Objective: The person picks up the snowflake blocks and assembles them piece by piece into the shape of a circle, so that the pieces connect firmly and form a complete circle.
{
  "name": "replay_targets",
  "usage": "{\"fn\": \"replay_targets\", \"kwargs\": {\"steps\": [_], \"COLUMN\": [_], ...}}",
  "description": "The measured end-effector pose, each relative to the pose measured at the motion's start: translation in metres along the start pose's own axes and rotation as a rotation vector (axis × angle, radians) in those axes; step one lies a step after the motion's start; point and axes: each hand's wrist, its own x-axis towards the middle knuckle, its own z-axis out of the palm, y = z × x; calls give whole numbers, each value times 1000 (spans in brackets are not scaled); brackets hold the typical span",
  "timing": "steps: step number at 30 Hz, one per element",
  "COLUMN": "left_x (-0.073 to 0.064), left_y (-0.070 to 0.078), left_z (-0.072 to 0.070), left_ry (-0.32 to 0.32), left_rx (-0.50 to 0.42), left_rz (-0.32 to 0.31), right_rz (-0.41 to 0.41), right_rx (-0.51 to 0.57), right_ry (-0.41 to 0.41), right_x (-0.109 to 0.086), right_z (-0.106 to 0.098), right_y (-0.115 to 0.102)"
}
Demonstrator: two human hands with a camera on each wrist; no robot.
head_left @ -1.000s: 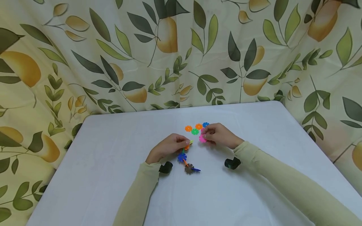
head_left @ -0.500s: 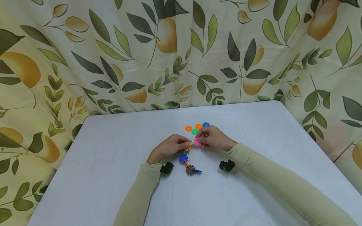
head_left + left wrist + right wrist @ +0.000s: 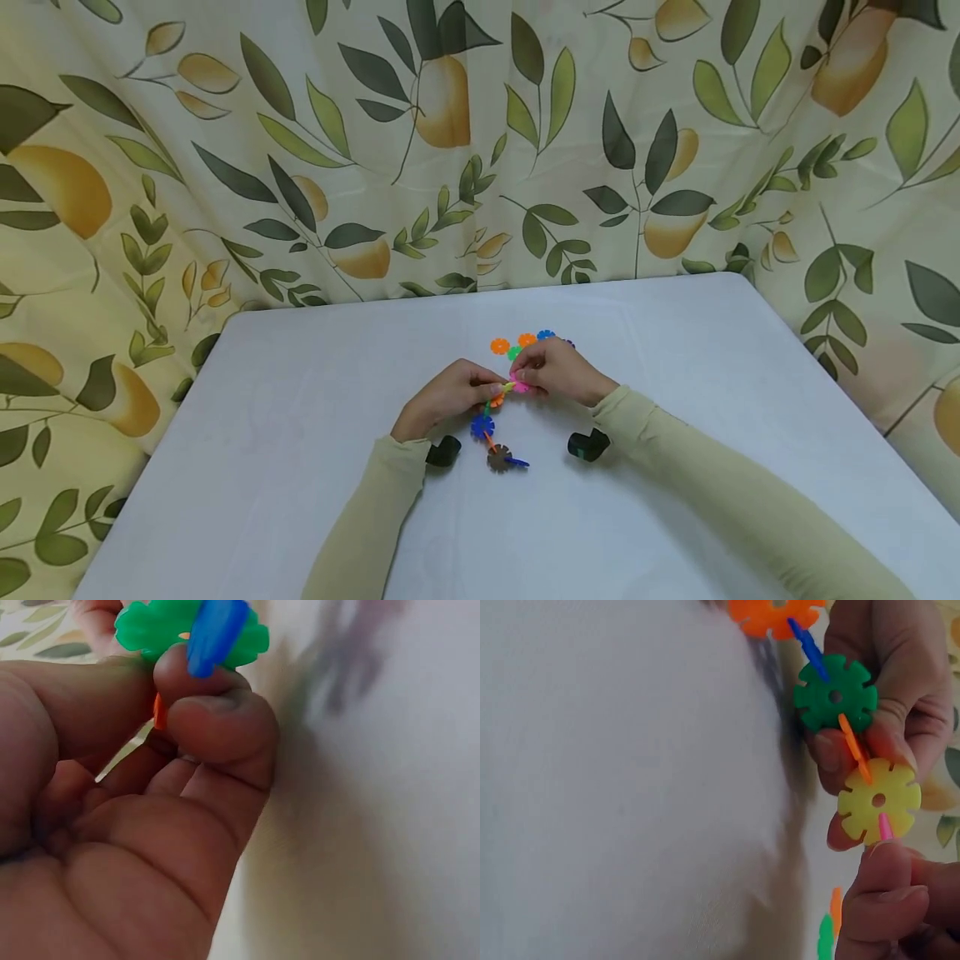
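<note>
My left hand (image 3: 448, 397) pinches a chain of notched plastic snowflake discs by an orange disc (image 3: 855, 748), between a green disc (image 3: 817, 705) and a yellow disc (image 3: 862, 801). In the head view the chain trails toward the front through a blue disc (image 3: 482, 427), another orange disc, a brown disc (image 3: 499, 457) and a dark blue disc (image 3: 517, 462). Thumb and finger of my right hand (image 3: 564, 372) pinch a pink disc (image 3: 520, 385). Its edge (image 3: 886, 826) meets the yellow disc at a slot; how deep it sits is hidden by the fingertips.
Beyond the hands lie several loose discs, among them orange (image 3: 499, 346), green (image 3: 514, 353) and blue (image 3: 546, 335) ones. The white-covered table (image 3: 300, 500) backs onto a leaf-patterned curtain (image 3: 480, 167). A black wrist camera (image 3: 588, 445) sits under each wrist.
My right hand has brought the pink disc leftward, from apart to against the yellow disc. My left hand stays nearly in place with the chain.
</note>
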Motion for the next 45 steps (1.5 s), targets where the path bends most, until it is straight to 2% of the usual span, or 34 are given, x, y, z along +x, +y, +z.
{"fn": "replay_targets", "kwargs": {"steps": [6, 13, 17, 20, 22, 26, 29, 33, 39, 45], "left_x": [-2, -3, -3, -4, -4, -5, -5, -5, -2, 0], "left_y": [-1, -2, -4, -5, -5, -4, -5, -6, -6, -5], "left_z": [-4, -7, -6, -5, -5, -4, -4, -3, -2, -2], "left_ry": [-48, -110, -118, -121, -115, -99, -89, -68, -17, 19], "left_rx": [10, -70, -108, -111, -107, -87, -60, -9, 56, 26], "left_rz": [4, -18, -24, -33, -49, -83, -84, -62, -26, -55], "right_rz": [20, -3, -8, 32, 65, 106, 136, 191, 224, 213], "right_rx": [-12, -54, -64, -49, -47, -149, -223, -270, -331, -404], "right_ry": [8, -14, -16, 11, 48, 142, 183, 175, 100, 76], "right_x": [0, 3, 6, 10, 12, 17, 21, 24, 29, 30], "right_z": [5, 5, -1, -11, -19, -36, -47, -58, -65, -62], "right_y": [-2, 1, 4, 9, 13, 24, 34, 44, 50, 48]}}
